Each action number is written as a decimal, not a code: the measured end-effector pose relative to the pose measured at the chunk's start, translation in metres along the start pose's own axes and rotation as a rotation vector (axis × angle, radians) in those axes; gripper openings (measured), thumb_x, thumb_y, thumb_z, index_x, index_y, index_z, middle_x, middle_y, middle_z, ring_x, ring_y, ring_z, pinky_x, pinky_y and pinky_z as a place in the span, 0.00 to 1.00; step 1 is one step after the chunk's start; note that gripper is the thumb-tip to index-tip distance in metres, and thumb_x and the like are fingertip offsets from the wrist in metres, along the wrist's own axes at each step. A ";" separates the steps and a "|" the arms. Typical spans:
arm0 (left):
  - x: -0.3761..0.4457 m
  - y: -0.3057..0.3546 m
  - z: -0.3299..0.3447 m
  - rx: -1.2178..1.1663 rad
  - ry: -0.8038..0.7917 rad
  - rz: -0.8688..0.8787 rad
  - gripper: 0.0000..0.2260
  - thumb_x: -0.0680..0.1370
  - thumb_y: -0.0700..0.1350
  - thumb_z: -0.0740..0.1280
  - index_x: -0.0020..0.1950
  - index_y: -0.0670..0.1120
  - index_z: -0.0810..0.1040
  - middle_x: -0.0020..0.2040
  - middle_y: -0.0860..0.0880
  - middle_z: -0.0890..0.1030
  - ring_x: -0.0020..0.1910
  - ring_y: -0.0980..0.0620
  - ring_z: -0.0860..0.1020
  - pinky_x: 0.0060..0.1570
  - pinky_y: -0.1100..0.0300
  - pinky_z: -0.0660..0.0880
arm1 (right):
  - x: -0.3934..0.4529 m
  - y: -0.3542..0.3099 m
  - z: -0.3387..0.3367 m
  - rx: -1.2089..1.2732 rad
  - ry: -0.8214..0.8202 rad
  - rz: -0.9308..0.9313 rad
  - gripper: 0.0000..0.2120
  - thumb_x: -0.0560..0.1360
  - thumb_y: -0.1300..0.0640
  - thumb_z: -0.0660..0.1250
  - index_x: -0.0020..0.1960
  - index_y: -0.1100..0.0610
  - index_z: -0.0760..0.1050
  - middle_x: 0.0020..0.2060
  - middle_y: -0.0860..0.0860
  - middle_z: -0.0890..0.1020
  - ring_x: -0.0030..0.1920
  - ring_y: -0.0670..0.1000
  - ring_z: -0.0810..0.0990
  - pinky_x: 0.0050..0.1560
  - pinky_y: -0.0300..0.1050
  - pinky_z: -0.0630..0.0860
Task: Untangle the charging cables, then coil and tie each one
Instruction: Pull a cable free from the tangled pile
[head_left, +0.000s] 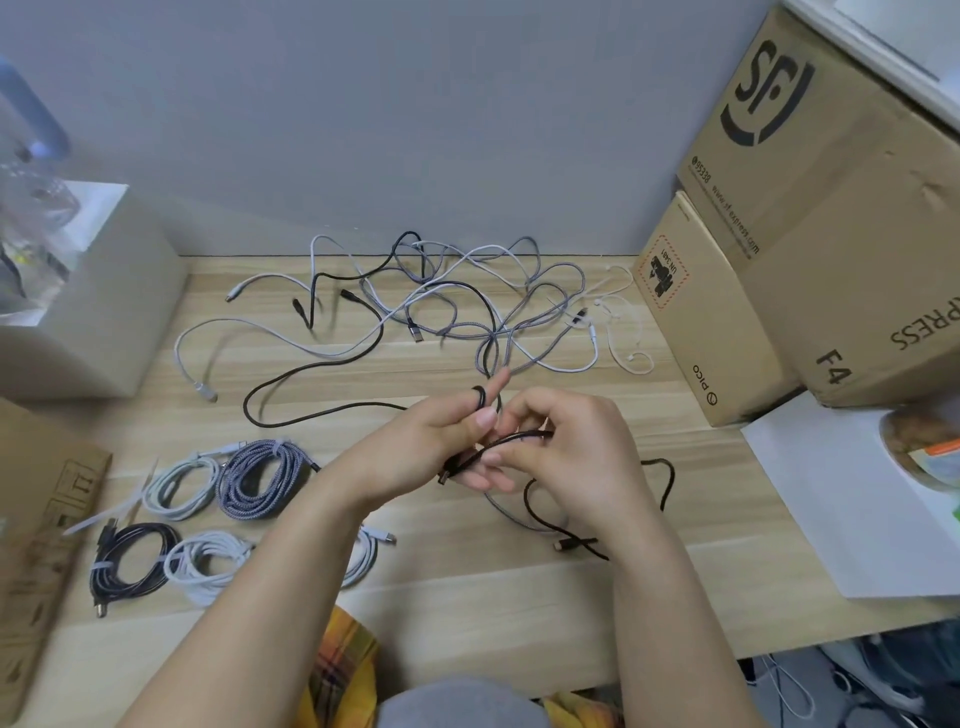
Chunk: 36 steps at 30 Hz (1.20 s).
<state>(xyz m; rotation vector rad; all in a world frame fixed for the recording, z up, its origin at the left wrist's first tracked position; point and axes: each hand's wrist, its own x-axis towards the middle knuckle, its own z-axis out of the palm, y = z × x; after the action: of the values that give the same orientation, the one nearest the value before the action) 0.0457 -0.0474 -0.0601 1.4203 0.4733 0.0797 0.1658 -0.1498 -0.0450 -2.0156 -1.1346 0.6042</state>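
Cables are partly sorted, by my reading: at eight o'clock on the light wooden bench (467, 613) lie five tied coils (218, 519), while a loose tangle (457, 306) of white, grey and black leads waits at twelve o'clock, so several remain. At centre I see both hands working a black cable (311, 366): the left hand (431, 452) has a loop round its forefinger, the right hand (571, 452) pinches the strand. Its free length trails toward ten o'clock. Cardboard boxes (810, 218) stand at two o'clock against a plain grey wall (363, 114).
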 end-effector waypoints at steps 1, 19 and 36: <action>-0.002 0.002 0.000 0.032 -0.015 0.020 0.08 0.82 0.47 0.55 0.56 0.48 0.71 0.49 0.49 0.83 0.32 0.53 0.80 0.37 0.60 0.75 | 0.001 0.001 -0.003 0.002 0.018 -0.035 0.13 0.61 0.57 0.78 0.34 0.43 0.76 0.31 0.42 0.80 0.35 0.45 0.79 0.42 0.52 0.77; -0.001 0.003 -0.001 -0.933 -0.217 0.413 0.26 0.79 0.48 0.60 0.74 0.43 0.57 0.28 0.52 0.75 0.22 0.58 0.69 0.31 0.66 0.72 | 0.010 0.003 0.048 0.533 -0.258 0.010 0.17 0.73 0.60 0.55 0.44 0.39 0.76 0.27 0.49 0.71 0.30 0.45 0.67 0.34 0.40 0.66; 0.011 -0.020 -0.002 0.431 0.299 0.045 0.28 0.82 0.45 0.56 0.73 0.62 0.43 0.37 0.52 0.78 0.37 0.60 0.74 0.43 0.67 0.69 | -0.005 -0.017 0.031 -0.472 -0.273 -0.051 0.10 0.74 0.44 0.64 0.43 0.50 0.77 0.50 0.47 0.80 0.50 0.55 0.78 0.39 0.43 0.64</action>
<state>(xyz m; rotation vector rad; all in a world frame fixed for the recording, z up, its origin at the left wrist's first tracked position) 0.0503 -0.0450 -0.0825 1.8539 0.7356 0.2402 0.1329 -0.1368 -0.0512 -2.3358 -1.6078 0.6432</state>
